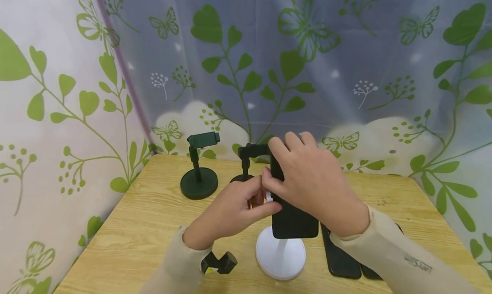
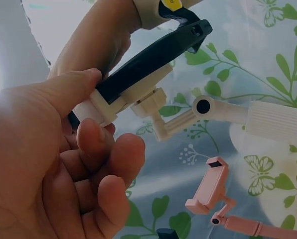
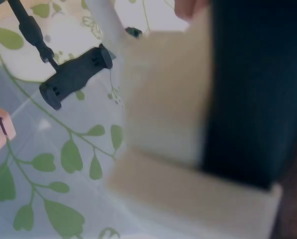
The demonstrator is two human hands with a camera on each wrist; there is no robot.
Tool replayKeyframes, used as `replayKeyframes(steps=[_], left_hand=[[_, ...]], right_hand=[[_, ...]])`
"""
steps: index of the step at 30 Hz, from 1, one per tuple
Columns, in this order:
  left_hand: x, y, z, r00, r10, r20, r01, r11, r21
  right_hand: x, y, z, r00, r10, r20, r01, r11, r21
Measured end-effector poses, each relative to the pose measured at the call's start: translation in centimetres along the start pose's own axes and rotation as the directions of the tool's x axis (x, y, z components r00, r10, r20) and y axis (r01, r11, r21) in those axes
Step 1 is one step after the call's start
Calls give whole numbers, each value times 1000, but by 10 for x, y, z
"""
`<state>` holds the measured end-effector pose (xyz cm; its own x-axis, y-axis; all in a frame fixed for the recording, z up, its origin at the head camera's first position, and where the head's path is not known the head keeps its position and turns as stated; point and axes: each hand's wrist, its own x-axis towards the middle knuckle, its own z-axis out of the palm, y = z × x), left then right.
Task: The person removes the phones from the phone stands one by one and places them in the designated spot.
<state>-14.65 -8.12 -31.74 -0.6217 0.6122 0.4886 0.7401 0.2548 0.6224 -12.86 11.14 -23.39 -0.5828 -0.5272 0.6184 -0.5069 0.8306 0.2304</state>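
A black phone (image 1: 295,223) sits in the clamp of a white phone stand (image 1: 280,262), above its round base. In the head view my left hand (image 1: 236,210) is at the phone's left edge. The left wrist view shows this hand (image 2: 64,134) pinching the white end of the clamp, thumb above and index finger below, beside the phone (image 2: 153,62). My right hand (image 1: 313,180) grips the phone's upper part, its fingers over the far edge and its thumb at the left edge. Close up and blurred, the white clamp (image 3: 163,104) fills much of the right wrist view.
A dark green stand (image 1: 198,183) is at the back left, and a black stand (image 1: 246,157) is behind my hands. Dark phones (image 1: 342,260) lie on the wooden table (image 1: 134,225) beside my right forearm. A pink stand (image 2: 213,189) shows in the left wrist view. Patterned curtains (image 1: 246,72) hang behind.
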Motion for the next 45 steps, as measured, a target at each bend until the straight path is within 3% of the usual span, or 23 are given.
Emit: replayKeyframes(steps=[10, 17, 25, 29, 36, 45], left_hand=[[2, -9, 5, 994, 90, -66, -94, 994, -53], [3, -17, 5, 992, 127, -3, -125, 976, -176], [5, -24, 7, 974, 226, -30, -228, 967, -110], [7, -26, 8, 973, 229, -10, -229, 968, -106], [13, -32, 11, 971, 230, 69, -205, 945, -253], [19, -33, 8, 961, 273, 38, -258, 940, -224]], right_hand=[[-2, 0, 6, 996, -9, -87, 10, 1000, 19], [-3, -1, 8, 994, -28, -108, 32, 999, 41], [0, -2, 8, 994, -29, -106, 35, 998, 58], [0, -1, 8, 994, -26, -103, 33, 997, 65], [0, 1, 8, 996, -21, -89, 28, 997, 73], [-1, 2, 10, 995, -15, -97, 22, 997, 78]])
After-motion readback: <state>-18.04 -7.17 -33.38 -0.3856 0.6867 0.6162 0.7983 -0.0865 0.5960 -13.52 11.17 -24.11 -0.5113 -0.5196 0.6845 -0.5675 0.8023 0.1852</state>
